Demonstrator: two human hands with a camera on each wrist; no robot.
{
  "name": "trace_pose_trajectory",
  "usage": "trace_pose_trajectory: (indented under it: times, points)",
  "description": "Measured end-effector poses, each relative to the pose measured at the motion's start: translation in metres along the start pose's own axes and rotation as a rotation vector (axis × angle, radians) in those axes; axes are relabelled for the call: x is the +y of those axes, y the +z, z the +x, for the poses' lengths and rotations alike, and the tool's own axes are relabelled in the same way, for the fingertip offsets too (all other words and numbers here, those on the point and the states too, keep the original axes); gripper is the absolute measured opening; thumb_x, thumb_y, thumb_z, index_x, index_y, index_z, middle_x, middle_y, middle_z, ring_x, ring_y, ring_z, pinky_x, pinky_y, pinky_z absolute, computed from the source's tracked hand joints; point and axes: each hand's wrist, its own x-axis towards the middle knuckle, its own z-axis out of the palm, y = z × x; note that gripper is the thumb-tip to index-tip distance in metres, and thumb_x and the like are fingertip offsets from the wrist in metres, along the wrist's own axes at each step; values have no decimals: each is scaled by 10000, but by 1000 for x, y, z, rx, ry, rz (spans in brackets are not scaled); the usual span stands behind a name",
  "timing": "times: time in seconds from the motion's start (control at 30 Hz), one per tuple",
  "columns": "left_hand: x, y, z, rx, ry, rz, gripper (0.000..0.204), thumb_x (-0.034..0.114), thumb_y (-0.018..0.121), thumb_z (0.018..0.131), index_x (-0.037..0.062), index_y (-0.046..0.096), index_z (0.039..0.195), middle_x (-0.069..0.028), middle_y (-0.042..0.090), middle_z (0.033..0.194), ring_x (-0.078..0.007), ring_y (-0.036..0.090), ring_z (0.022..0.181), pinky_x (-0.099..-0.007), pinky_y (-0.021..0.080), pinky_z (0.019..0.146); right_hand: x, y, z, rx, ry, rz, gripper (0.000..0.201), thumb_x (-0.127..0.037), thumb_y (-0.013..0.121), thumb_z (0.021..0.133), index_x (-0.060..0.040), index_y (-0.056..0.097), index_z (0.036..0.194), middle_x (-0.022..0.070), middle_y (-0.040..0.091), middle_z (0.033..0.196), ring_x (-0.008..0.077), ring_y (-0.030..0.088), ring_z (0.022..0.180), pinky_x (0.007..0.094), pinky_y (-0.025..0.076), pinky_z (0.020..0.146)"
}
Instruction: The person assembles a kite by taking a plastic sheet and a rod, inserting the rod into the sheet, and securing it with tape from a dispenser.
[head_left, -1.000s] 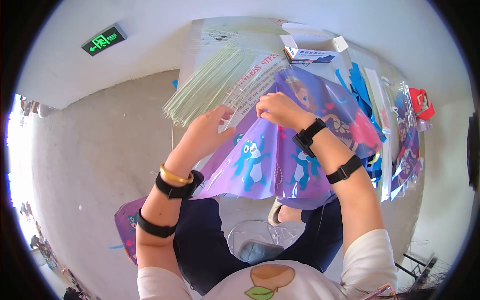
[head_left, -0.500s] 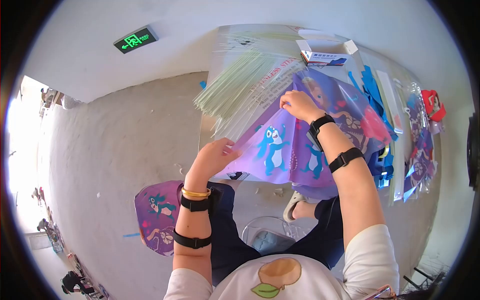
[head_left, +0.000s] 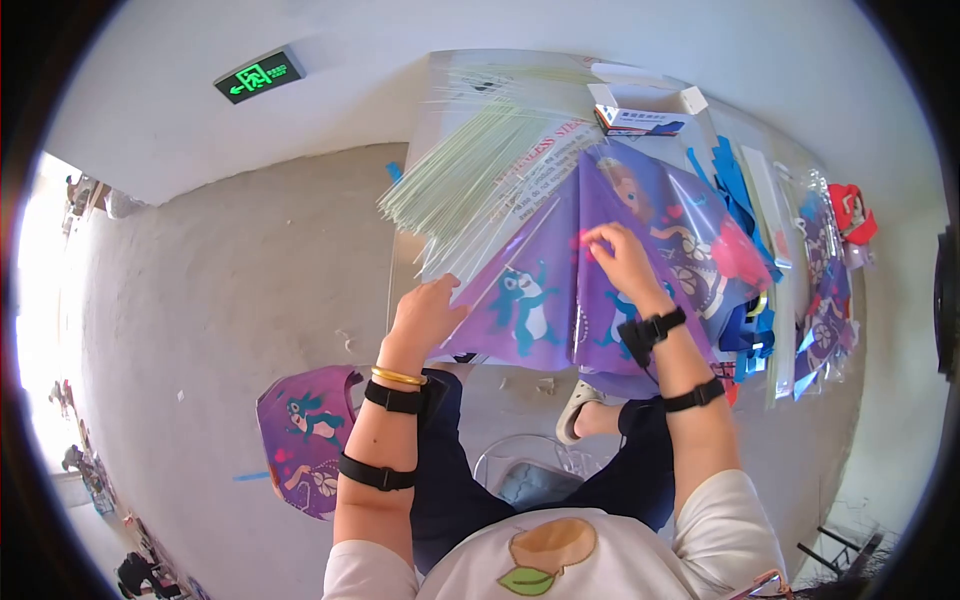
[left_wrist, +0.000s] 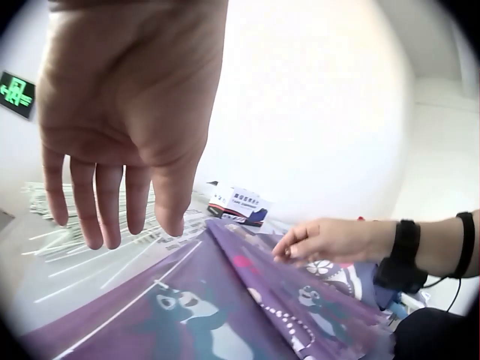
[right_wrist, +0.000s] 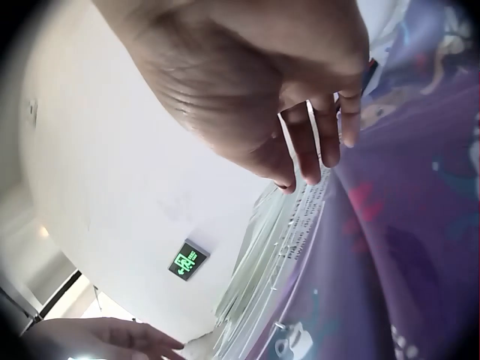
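Note:
A purple printed sheet (head_left: 480, 325) with blue cartoon figures lies over the near part of the table, a fold running down its middle. My left hand (head_left: 427, 318) is at the sheet's left edge; in the left wrist view that hand (left_wrist: 124, 112) hangs with relaxed, straight fingers and nothing in them. Over the fold is my right hand (head_left: 622, 262), fingers loosely bent and holding nothing; the right wrist view shows this hand (right_wrist: 255, 90) above the sheet (right_wrist: 405, 225). Whether either hand touches the sheet, I cannot tell.
Pale thin sticks (head_left: 460, 170) lie at the table's back left, beside printed wrapping. An opened box (head_left: 645, 118) stands at the back. Blue straps (head_left: 738, 190) and a red item (head_left: 852, 213) are on the right. Another purple printed piece (head_left: 305, 430) is at the lower left.
The left hand has moved left and toward the body, to the sheet's edge. My right hand has let go of the fold's upper part and come down nearer; the sheet lies flatter.

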Motion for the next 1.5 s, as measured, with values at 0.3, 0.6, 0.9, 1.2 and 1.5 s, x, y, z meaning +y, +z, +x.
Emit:
trace_pose_trajectory:
  times: [0.3, 0.6, 0.9, 1.2, 1.5]
  points:
    - [34, 28, 91, 50, 184, -64, 370, 251, 679, 854, 65, 623, 1168, -142, 686, 1065, -322, 651, 997, -416, 507, 863, 8, 17, -100, 29, 252, 138, 121, -60, 663, 819, -67, 686, 937, 72, 649, 883, 238, 594, 835, 346, 479, 767]
    - [29, 64, 163, 113, 18, -147, 253, 191, 666, 810, 114, 646, 1051, -84, 705, 915, -292, 668, 932, -406, 515, 792, 6, 18, -75, 82, 267, 137, 142, -58, 674, 807, -82, 679, 947, 42, 633, 868, 209, 536, 788, 337, 450, 737]
    - [35, 65, 165, 69, -67, -68, 187, 206, 705, 782, 122, 674, 946, -54, 704, 888, -271, 666, 919, -392, 514, 777, -13, 34, -71, 33, 246, 226, 128, -48, 666, 810, -76, 681, 934, 46, 626, 852, 218, 539, 800, 339, 449, 723]
    - [32, 78, 166, 106, -18, 13, 158, 210, 724, 753, 114, 701, 877, -66, 709, 872, -265, 673, 876, -390, 516, 760, -34, 56, -73, -13, 150, 260, 109, -30, 624, 844, -50, 676, 938, 72, 619, 857, 235, 561, 820, 335, 456, 711]
    - [28, 81, 168, 158, 9, 16, 120, 206, 675, 748, 99, 708, 793, -101, 704, 833, -298, 670, 843, -407, 519, 745, -34, 55, -77, -11, 141, 235, 115, -33, 616, 846, -45, 677, 943, 82, 620, 862, 253, 565, 830, 353, 463, 730]
